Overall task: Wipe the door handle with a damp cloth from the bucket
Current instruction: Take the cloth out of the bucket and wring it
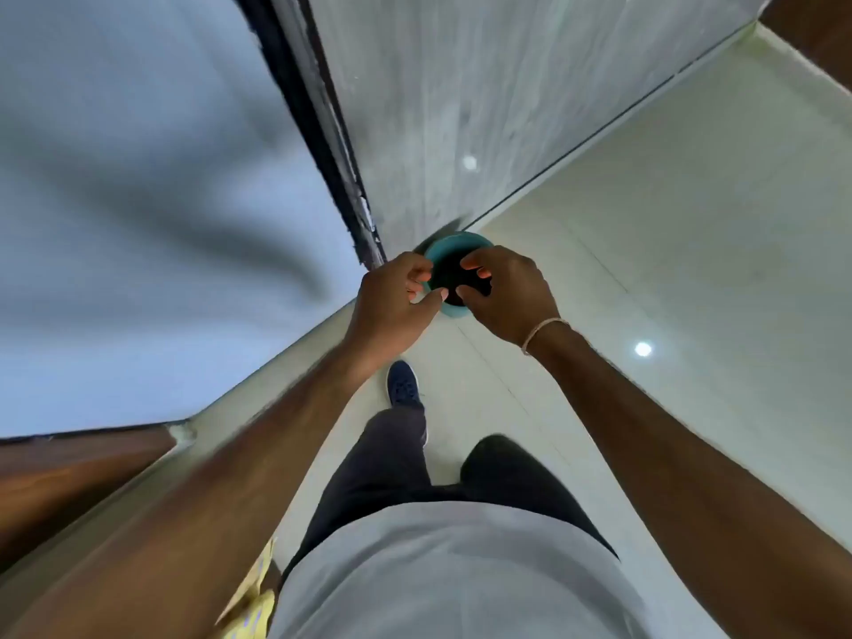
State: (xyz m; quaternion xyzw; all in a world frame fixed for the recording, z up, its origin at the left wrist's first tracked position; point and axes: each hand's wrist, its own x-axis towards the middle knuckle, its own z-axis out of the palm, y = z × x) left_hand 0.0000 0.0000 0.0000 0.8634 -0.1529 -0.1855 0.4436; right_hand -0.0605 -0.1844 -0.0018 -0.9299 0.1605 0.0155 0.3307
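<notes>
The bucket [456,244] stands on the floor [668,269] at the foot of the wall [461,85], just right of the door frame [322,122]. Both hands are above its opening, the left hand [392,302] at the left rim and the right hand [507,292] at the right. One shoe [403,382] is on the floor nearer the person, below the left hand.

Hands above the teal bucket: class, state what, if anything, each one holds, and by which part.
Nothing visible is held. The left hand and right hand hover with loosely curled fingers over the bucket; no cloth shows in either.
</notes>
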